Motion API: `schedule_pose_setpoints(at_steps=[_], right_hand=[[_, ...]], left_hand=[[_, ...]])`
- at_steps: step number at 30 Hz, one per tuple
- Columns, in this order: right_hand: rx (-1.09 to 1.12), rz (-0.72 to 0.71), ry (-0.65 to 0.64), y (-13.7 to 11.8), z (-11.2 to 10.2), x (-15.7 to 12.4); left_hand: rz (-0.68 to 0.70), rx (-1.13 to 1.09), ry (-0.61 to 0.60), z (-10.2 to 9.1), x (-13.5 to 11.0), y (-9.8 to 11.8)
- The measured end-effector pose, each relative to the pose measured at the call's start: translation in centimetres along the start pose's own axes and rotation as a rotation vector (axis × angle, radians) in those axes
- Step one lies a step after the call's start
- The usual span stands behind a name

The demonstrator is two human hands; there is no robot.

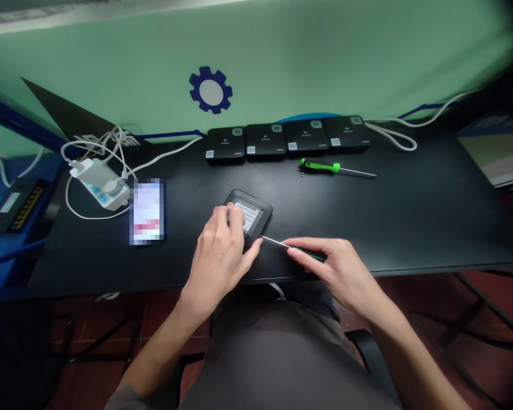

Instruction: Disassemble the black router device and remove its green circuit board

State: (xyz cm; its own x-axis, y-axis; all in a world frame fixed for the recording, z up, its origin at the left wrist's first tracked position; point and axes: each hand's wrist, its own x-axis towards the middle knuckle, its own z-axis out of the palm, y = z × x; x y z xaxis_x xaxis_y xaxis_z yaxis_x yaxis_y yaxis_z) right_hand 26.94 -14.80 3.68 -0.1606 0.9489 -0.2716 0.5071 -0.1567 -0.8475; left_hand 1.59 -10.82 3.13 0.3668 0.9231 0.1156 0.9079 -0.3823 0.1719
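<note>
Two hands work above the tabletop (367, 228). Fingers of the left hand (218, 256) lie unclenched on a black square device (256, 208); fingers of the right hand (333, 265) grasp a slim screwdriver (274, 242), its tip at the device's edge, just past the left fingers.

Black rounded-square plastic device (256, 200): left hand (218, 262) hides part of its white label, print too small to read. Right hand (336, 267) hides most of the green-handled steel screwdriver (273, 242). Phone (146, 212) left of device: screen blurred.
</note>
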Motion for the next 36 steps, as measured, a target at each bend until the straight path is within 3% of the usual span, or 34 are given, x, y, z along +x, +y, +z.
schedule_pose_setpoints(at_steps=[9, 20, 30, 36], right_hand=[[0.017, -0.054, 0.113, 1.8, 2.2, -0.7], [0.029, -0.053, 0.080, 1.4, 2.4, -1.0], [0.019, -0.076, 0.080, 1.8, 2.7, -0.8], [-0.015, -0.070, 0.078, 1.4, 2.3, -0.9]], left_hand=[[0.022, 0.035, 0.029, 0.8, -0.7, -0.2], [0.070, 0.082, 0.135, 3.2, -1.0, -0.8], [0.211, 0.133, 0.166, 2.8, -0.7, -2.1], [0.240, 0.161, 0.116, 2.6, -0.4, -2.1]])
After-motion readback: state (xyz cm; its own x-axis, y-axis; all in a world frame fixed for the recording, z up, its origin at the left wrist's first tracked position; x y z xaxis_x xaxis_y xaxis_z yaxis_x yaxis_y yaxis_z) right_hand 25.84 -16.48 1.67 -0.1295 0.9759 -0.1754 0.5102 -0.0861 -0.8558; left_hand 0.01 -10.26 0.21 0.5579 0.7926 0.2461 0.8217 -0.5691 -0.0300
